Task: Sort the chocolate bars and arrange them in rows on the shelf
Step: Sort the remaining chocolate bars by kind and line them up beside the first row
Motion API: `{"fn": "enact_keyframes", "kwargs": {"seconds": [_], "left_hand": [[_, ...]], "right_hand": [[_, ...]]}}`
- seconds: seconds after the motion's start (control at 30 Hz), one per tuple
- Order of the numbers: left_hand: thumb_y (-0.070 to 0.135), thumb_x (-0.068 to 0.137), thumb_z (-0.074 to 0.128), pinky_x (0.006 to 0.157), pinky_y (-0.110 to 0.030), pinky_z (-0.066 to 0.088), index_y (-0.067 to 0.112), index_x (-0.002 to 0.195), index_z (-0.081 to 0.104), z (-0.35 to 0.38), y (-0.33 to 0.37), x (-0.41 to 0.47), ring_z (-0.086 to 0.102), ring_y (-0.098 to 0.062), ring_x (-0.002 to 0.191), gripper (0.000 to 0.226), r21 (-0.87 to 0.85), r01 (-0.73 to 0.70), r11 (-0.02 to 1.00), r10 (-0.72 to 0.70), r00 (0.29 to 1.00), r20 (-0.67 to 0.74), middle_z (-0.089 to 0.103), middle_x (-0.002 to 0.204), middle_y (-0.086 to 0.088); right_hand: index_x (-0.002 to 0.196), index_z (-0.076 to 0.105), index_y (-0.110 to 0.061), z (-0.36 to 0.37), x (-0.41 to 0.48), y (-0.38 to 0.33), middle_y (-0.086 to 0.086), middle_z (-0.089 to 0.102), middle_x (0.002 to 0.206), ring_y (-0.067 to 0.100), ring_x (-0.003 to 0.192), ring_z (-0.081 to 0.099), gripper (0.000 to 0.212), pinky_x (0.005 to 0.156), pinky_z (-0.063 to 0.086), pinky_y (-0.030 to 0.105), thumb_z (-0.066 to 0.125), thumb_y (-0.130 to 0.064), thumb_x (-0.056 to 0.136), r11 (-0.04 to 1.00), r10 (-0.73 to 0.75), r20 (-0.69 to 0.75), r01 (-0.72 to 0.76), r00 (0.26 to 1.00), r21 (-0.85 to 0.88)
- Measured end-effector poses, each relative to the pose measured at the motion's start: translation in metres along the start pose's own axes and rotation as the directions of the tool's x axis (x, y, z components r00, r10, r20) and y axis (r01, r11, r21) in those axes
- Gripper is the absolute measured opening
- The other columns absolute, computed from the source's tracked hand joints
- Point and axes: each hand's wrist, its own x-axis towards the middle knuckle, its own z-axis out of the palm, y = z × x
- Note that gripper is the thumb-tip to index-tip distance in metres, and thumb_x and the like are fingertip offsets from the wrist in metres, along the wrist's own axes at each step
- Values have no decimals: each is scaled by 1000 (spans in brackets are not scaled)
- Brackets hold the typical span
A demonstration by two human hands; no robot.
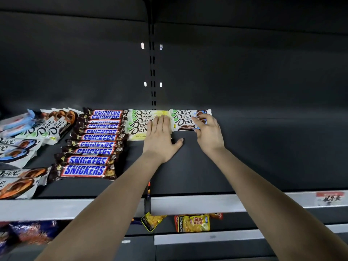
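Row-aligning step: left hand [160, 137] lies flat, fingers straight, on the yellow Dove row [140, 123]; right hand [208, 131] pinches the blue Dove bars [185, 120] beside it. Next likely needs squaring their edges.

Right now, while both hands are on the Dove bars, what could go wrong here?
1. The right hand pinches only the end of the blue Dove row; the overlapped bars could slide crooked.
2. The left hand presses flat on the pale green Dove row, close beside the Snickers row; a push could disturb it.
3. The loose Dove bars lie at the shelf edge and might fall.
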Motion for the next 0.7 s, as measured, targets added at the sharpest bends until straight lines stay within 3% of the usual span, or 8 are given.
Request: {"fn": "enact_keyframes", "kwargs": {"seconds": [0.2,0.37,0.53,0.7], "left_hand": [[62,88,34,118,-39,-7,6,148,3,2,-1,1,-6,-24,145,88,29,0,1000,-1,1000,22,3,158,-10],[61,88,34,117,-39,-6,6,148,4,2,-1,1,-6,-25,145,87,32,-4,999,4,1000,26,3,158,-10],[57,90,36,117,-39,-7,5,148,6,0,-1,-1,-6,-25,145,84,12,-7,1000,7,1000,19,4,158,-11],[56,92,31,117,-39,-7,3,148,4,-6,1,-5,-7,-26,145,81,46,-31,998,30,999,24,3,158,-12]], "right_hand": [[110,68,-13,2,-3,-2,7,59,113,31,109,50,30,99,34,45,69,-16,80,997,-45,-92,39,995,-65],[99,73,-14,4,-3,-4,5,64,102,30,96,58,21,85,45,39,69,-14,78,995,-92,-96,89,991,-35],[103,71,-13,3,-4,-7,7,62,111,31,104,54,22,80,51,37,64,-13,82,998,-65,-48,66,997,8],[119,61,-12,-9,-8,-22,6,49,130,25,121,44,32,94,44,41,50,-22,91,993,-23,118,37,993,-115]]}}
